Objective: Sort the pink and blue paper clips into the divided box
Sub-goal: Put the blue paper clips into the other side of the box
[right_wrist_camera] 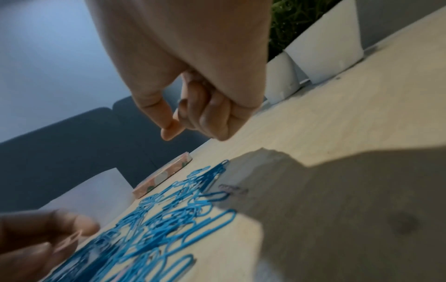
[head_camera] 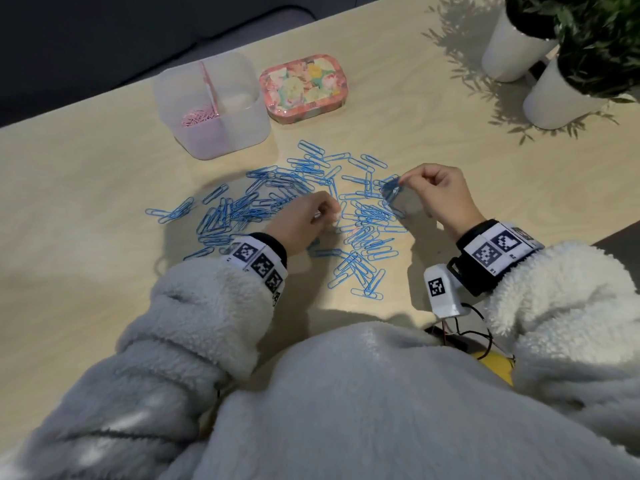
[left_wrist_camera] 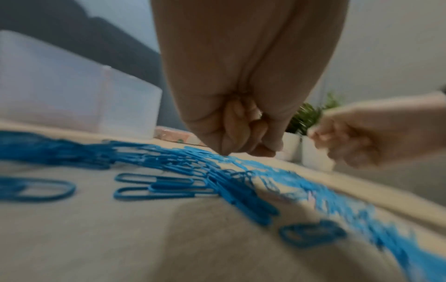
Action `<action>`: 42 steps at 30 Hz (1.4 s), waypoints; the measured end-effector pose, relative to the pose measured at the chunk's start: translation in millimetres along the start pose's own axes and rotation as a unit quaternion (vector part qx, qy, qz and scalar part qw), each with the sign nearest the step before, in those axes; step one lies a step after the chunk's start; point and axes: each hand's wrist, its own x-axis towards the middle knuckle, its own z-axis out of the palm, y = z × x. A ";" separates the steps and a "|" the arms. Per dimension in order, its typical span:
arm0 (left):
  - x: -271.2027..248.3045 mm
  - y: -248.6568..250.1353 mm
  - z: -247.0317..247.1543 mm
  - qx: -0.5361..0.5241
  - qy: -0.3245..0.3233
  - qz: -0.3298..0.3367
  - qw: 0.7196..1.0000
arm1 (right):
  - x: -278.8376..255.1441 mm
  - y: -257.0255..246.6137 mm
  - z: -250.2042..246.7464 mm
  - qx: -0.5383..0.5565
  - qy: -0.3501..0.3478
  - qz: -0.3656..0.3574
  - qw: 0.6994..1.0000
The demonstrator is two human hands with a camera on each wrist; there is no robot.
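- Your left hand [head_camera: 302,221] sits low over the middle of the spread of blue paper clips [head_camera: 277,199] on the counter [head_camera: 86,209]. Its fingers are curled in toward the thumb.
- In the right wrist view, the fingertips of that hand appear to pinch a pink paper clip [right_wrist_camera: 70,239]. The view is blurred, so treat this as probable only.
- Your right hand [head_camera: 438,192] is raised above the right side of the spread, thumb and forefinger pressed together, the remaining fingers curled.
- In the head view, a small cluster of blue clips [head_camera: 391,188] lies directly at those fingertips. The right wrist view shows nothing between the thumb and fingers, so I cannot tell whether this hand holds a clip.
- A single pale pink clip [right_wrist_camera: 233,188] lies on the counter at the right edge of the spread, in the shadow of your right hand.
- The divided box [head_camera: 242,133], translucent, stands on the counter beyond the spread, to the left. A partition [head_camera: 210,90] splits it in two.
- The left compartment holds a heap of pink clips [head_camera: 199,116]. No clips are visible in the right compartment.
- A floral tin [head_camera: 304,85] with its lid shut stands just beside the box, on its right.
- Two white pots [head_camera: 512,53] with green plants stand at the far right corner of the counter, well apart from the clips.
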 end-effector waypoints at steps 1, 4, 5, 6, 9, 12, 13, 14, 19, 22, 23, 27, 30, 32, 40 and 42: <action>0.9 0.1 -3.7 -0.059 0.003 -0.021 0.998 | 0.7 1.1 0.7 -0.006 -0.002 0.007 1.000; 3.1 -0.8 -14.9 -0.228 -0.004 -0.144 0.963 | 4.2 12.3 0.9 -0.067 -0.009 0.005 0.998; 3.4 -0.5 -17.9 -0.280 -0.006 -0.174 0.944 | 4.9 17.6 0.7 -0.104 -0.012 -0.004 0.995; 3.6 -0.9 -20.1 -0.314 -0.004 -0.195 0.929 | 4.4 21.4 1.1 -0.143 -0.019 -0.009 0.990; 2.2 -1.2 -20.6 -0.307 0.005 -0.199 0.931 | -1.9 25.7 7.8 -0.226 -0.086 -0.037 0.970; 1.3 -3.4 -14.0 -0.127 0.001 -0.113 0.985 | -14.1 15.7 23.4 -0.277 -0.191 -0.074 0.939; 1.0 -5.0 -11.4 -0.057 -0.005 -0.090 0.994 | -16.9 13.1 29.1 -0.311 -0.211 -0.098 0.921; 0.6 -6.7 -8.9 0.004 -0.009 -0.076 0.997 | -19.2 10.0 34.5 -0.344 -0.224 -0.121 0.903; -6.3 -7.2 -3.8 0.190 -0.013 -0.018 0.982 | -15.5 5.6 44.7 -0.457 -0.263 -0.190 0.828; -3.8 -11.2 -2.5 0.226 -0.022 0.000 0.974 | -12.9 -2.3 40.1 -0.484 -0.260 -0.176 0.817; -2.7 -12.3 -1.9 0.225 -0.026 0.001 0.974 | -11.3 -3.0 38.4 -0.473 -0.264 -0.152 0.827; -1.2 -7.8 1.1 0.163 -0.015 -0.020 0.986 | -0.4 2.0 37.1 -0.404 -0.296 -0.083 0.861; -0.3 -0.2 -1.9 0.047 0.014 -0.060 0.997 | 0.7 6.4 38.6 -0.416 -0.299 -0.082 0.855; 1.9 3.9 -5.1 -0.052 0.010 -0.081 0.995 | 2.2 8.3 35.3 -0.338 -0.292 -0.062 0.893; 15.6 16.9 0.8 -0.136 -0.042 -0.089 0.986 | 17.0 9.4 -14.7 0.050 -0.062 0.075 0.994; 23.3 21.4 7.6 -0.085 -0.045 -0.064 0.993 | 15.4 11.9 -22.3 0.100 -0.025 0.111 0.988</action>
